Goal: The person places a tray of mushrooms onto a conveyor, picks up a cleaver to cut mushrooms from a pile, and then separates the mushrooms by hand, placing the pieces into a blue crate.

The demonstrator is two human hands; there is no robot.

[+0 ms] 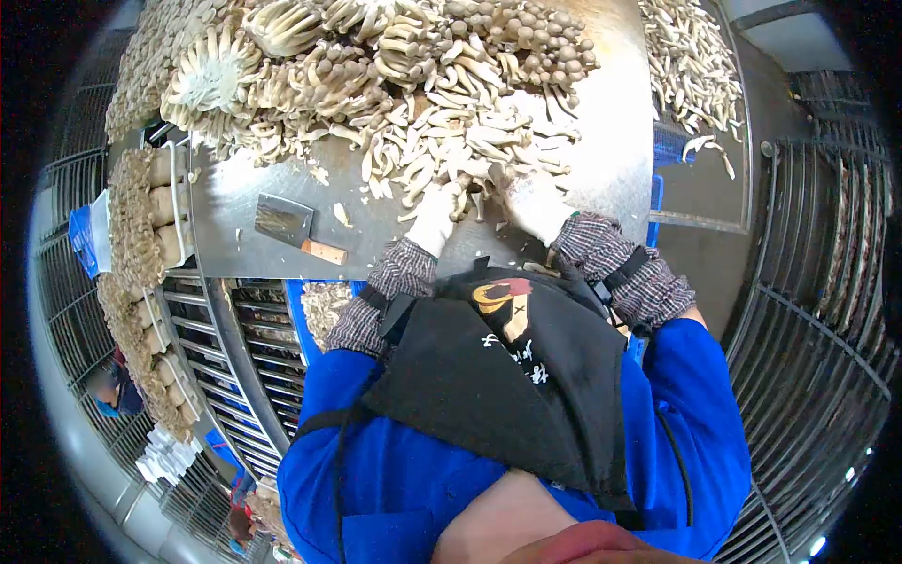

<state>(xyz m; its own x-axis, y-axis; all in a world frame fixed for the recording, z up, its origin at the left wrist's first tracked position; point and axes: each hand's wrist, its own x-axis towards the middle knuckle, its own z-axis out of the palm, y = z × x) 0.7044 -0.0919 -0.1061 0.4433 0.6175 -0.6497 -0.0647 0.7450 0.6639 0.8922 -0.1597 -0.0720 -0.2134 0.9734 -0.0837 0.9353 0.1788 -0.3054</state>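
- A broad, scratched sheet-steel table point(357, 207) lies under the fingers of my white-gloved left hand point(432, 224) and white-gloved right hand point(537, 207).
- A big heap of brown-capped, pale-stemmed mushrooms point(451, 94) rises on the steel just ahead of my fingers, its near edge reaching them.
- A black cloth apron point(451, 376) with a small printed figure covers my front, behind my fingers.
- A spread of loose, pale mushroom stems point(691, 66) lies well off to the right of my fingers and farther ahead.
- A blue-walled crate point(299, 320) with pale pieces in it sits below the table's edge, behind and left of my fingers.
- My right fingers reach in among the pale stems; how wide they stand, or whether they grip one, I can't tell.
- My left fingers are partly curled against pale stems, near the right ones; I can't tell if they have hold.
- A rectangular-bladed cleaver point(284, 221) with a wooden handle lies flat, left of my left fingers.
- A little pale scrap point(341, 215) lies between cleaver and fingers.
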